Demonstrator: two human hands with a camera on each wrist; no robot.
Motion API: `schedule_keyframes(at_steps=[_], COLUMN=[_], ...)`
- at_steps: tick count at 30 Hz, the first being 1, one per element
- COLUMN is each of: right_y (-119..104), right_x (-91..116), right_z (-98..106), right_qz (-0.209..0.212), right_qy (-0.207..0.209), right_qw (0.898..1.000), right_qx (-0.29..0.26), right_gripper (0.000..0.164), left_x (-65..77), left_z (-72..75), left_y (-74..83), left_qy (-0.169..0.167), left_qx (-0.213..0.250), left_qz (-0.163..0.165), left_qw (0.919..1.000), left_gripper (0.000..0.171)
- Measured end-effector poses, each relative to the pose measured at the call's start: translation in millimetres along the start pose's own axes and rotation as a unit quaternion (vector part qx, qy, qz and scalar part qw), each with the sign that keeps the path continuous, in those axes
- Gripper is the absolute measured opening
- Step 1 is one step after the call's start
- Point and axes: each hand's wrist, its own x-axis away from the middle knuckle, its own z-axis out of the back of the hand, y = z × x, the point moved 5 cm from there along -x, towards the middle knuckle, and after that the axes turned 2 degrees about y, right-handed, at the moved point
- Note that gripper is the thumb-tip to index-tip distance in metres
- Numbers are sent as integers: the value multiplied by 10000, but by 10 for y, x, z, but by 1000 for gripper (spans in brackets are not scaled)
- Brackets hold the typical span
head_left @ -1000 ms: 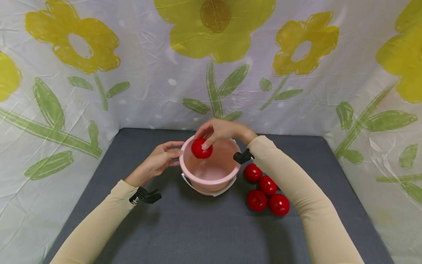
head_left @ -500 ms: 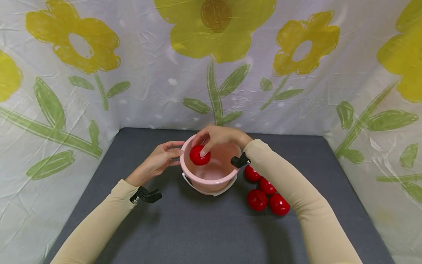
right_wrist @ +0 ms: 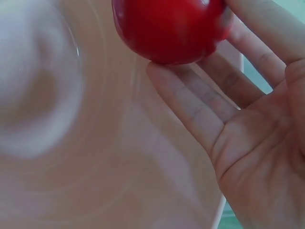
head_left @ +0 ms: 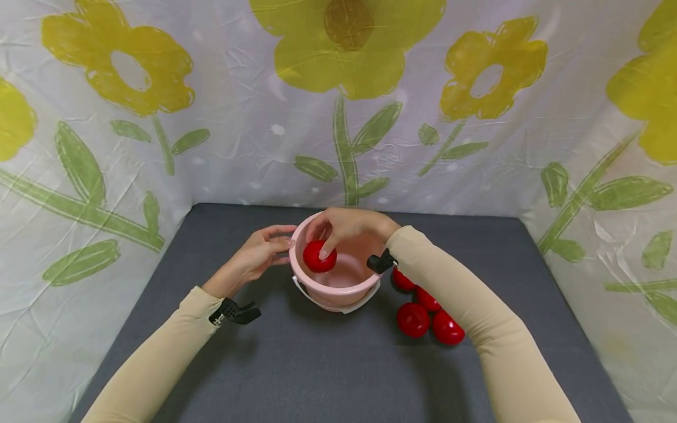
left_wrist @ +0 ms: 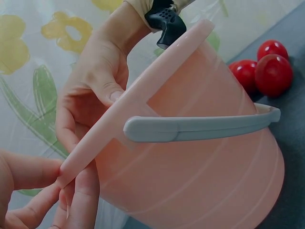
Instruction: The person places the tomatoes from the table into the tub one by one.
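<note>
A pink bucket [head_left: 328, 299] with a pale handle [left_wrist: 200, 129] stands upright on the dark table. My left hand [head_left: 256, 254] pinches its rim on the left side, thumb on one side and fingers on the other in the left wrist view. Inside the bucket's mouth, my right hand [head_left: 349, 225] holds a glossy red round fruit [head_left: 317, 258] between thumb and fingers. The right wrist view shows this fruit against the pink inner wall, apart from the bottom. Several similar red fruits [head_left: 412, 320] lie right of the bucket, some partly covered by my right forearm.
The dark grey tabletop [head_left: 296, 370] reaches back to a white curtain [head_left: 238, 147] printed with yellow flowers. Black wrist mounts [head_left: 238, 312] sit on both sleeves; the right one hangs over the bucket's right rim.
My right hand has lowered the red fruit deeper into the bucket, moving slightly left and nearer. The left hand stays on the rim, and the bucket has not moved.
</note>
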Motion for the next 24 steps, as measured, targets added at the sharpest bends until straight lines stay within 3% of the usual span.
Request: schedule_keyframes(at_steps=[9,24], right_y=[22,-55], right_x=[-20,114], right_z=[-42,94], right_qz=[-113,265], right_qy=[-1,183], right_qw=[9999,9995], right_qx=[91,13], right_gripper=[39,43], left_x=[1,-12], left_z=[-10,-23], left_y=[-6,-20], left_qy=[54,289], left_qx=[71,-144], left_qz=[0,90], left_qw=[10000,9994], left_gripper=[51,51])
